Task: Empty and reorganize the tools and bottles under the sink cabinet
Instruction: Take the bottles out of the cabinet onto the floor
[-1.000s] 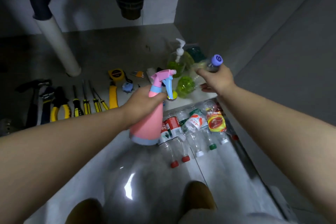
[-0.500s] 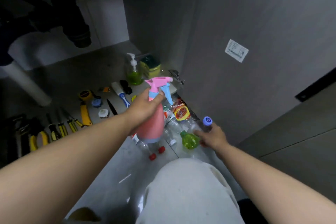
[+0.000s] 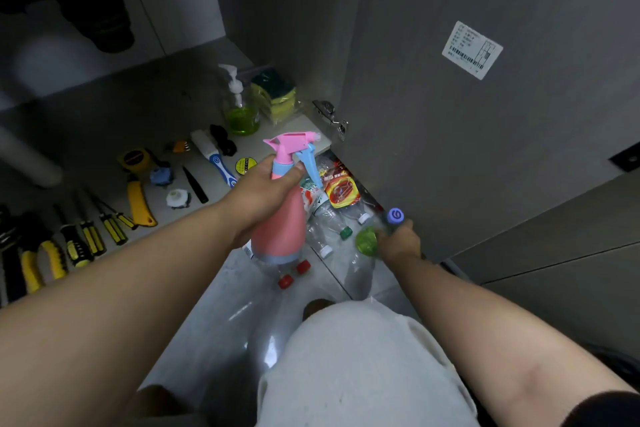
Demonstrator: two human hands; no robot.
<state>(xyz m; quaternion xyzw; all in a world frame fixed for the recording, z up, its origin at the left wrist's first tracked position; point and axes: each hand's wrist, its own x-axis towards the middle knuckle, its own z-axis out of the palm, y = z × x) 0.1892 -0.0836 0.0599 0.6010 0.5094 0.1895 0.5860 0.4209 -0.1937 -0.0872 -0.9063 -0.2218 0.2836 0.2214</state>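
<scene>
Head view of the cabinet under the sink. The left hand point(image 3: 266, 189), at centre, wraps its fingers round the neck of a pink spray bottle point(image 3: 280, 232), with the thumb beside the blue trigger. The bottle is roughly upright and held off the floor. The right hand point(image 3: 400, 243), at 4 o'clock from the spray bottle, curls round a clear bottle point(image 3: 367, 241) holding green liquid, with a purple cap. Whether that bottle rests on the floor cannot be told. Between the two hands, clear plastic bottles point(image 3: 332, 222) lie on their sides on the floor. On the cabinet floor point(image 3: 145, 107), a pump bottle point(image 3: 240, 111) and sponges point(image 3: 275, 94) stand at 12 o'clock. A tape measure point(image 3: 135, 158), utility knife point(image 3: 138, 201), screwdrivers point(image 3: 104, 224) and pliers point(image 3: 38, 260) lie at 9 to 10 o'clock. The cabinet door point(image 3: 450, 149), at 2 o'clock, carries a white label point(image 3: 472, 49).
</scene>
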